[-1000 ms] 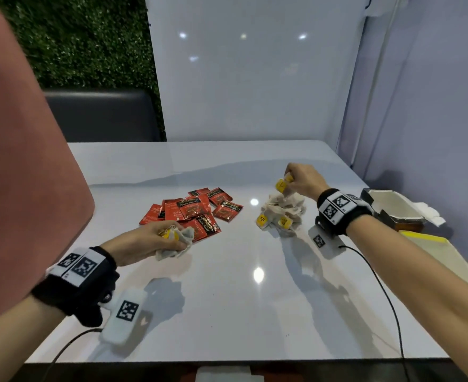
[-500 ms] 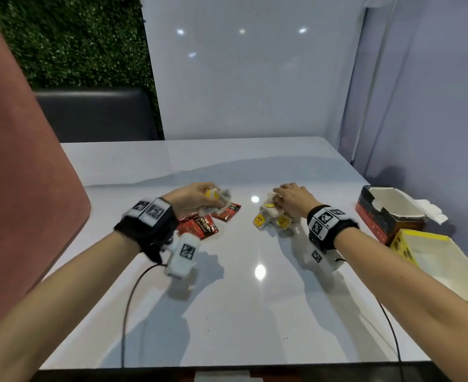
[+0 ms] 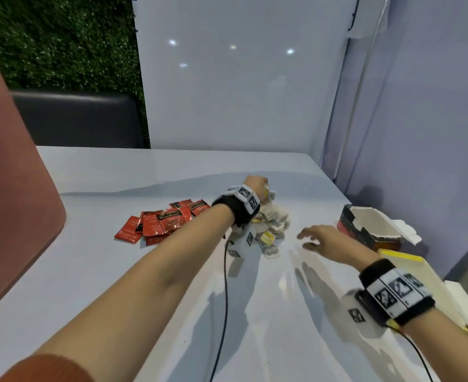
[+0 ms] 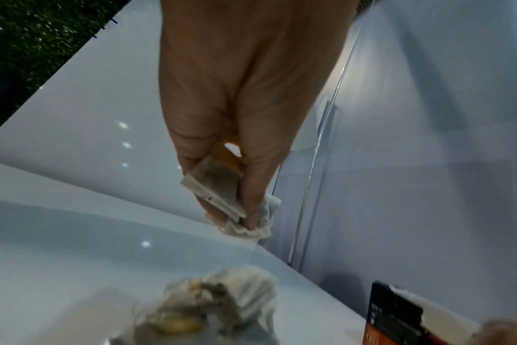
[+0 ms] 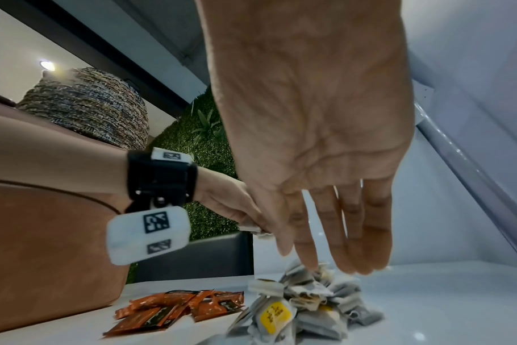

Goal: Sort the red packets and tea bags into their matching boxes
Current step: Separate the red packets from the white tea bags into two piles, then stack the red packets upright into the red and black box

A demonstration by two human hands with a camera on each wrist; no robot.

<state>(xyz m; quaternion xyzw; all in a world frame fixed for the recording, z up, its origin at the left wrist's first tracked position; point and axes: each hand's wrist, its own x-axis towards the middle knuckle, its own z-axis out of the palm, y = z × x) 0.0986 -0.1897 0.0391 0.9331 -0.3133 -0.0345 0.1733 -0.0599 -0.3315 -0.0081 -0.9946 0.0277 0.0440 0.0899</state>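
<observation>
Tea bags: a loose heap on the white table, right of centre; a few more pinched in the left hand.
Left hand: reaches over the heap, thumb and fingers closed on the held tea bags above the heap's far side.
Right hand: hovers just right of the heap, palm down, fingers straight and spread, holding nothing.
Red packets: a scattered, overlapping pile left of the heap, partly behind the left forearm.
Boxes: a red box, lid open, at the table's right edge; a yellow box beside it, nearer the person.
</observation>
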